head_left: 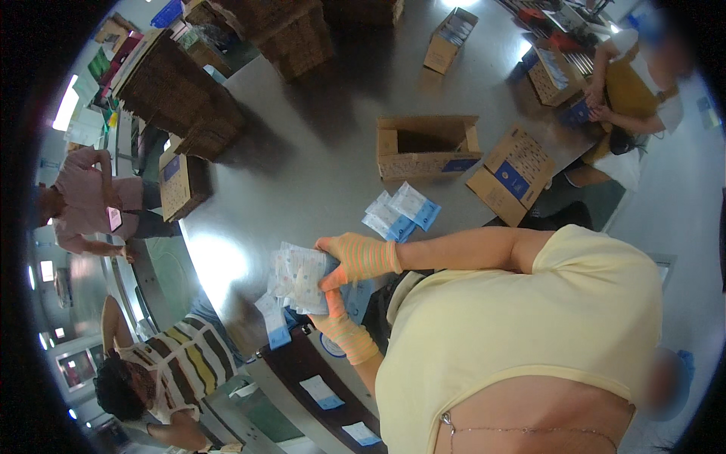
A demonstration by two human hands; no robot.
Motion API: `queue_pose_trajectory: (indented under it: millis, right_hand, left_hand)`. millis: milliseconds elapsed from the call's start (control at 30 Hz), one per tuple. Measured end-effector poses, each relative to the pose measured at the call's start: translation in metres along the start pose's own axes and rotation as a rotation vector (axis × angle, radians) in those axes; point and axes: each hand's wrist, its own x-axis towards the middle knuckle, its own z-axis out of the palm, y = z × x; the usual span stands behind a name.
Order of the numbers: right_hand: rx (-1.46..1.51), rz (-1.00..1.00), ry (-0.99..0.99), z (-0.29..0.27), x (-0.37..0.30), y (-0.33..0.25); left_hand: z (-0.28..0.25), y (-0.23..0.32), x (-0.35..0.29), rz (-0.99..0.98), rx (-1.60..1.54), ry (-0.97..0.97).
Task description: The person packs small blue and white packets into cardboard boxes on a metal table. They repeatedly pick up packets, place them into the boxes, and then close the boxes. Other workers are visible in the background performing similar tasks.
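Note:
A stack of flat white packets with blue ends is gripped between my two hands at the table's near edge. My right hand, in an orange-and-green striped knit glove, closes on its top right side, the thumb pressed on the packets. From below, my left hand, gloved alike, closes on the lower right corner; part of its fingers is hidden. Under the stack, a loose packet hangs over the edge by the conveyor. Several more packets lie in a small pile on the metal table, beyond my right hand.
An open cardboard box stands on the metal table, beside another carton. Tall cardboard stacks rise at the far left. Packets lie on a dark conveyor belt. Co-workers stand left and at the upper right, one handling a blue item.

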Motion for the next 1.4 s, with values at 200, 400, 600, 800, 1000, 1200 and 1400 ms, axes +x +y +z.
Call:
queue_pose_trajectory:
  millis: [200, 400, 600, 800, 1000, 1200, 1400]
  right_hand:
    - [0.933, -0.084, -0.150, -0.022, 0.007, 0.039]
    - [1.268, -0.200, 0.054, -0.065, -0.015, 0.046]
    - [1.355, -0.344, 0.439, -0.088, -0.059, 0.064]
    - [0.667, -0.375, 1.062, -0.062, -0.123, 0.108]
    - [0.147, 0.101, 1.449, -0.003, -0.200, 0.138]
    - [0.521, 0.611, 1.838, 0.191, -0.278, 0.215]
    - [0.908, 1.074, 2.098, 0.300, -0.275, 0.229]
  left_hand:
    - [0.000, 0.023, -0.023, -0.017, -0.183, -0.148]
    - [0.023, 0.034, -0.011, -0.295, -0.391, -0.285]
    - [0.049, 0.046, -0.002, -0.198, 0.105, -0.292]
    - [0.064, 0.029, 0.027, -0.354, 0.280, -0.545]
    - [0.161, -0.009, 0.027, -0.470, 0.476, -1.169]
    - [0.171, -0.021, -0.009, -0.537, 0.645, -1.459]
    - [0.207, -0.025, 0.023, -0.582, 0.731, -1.492]
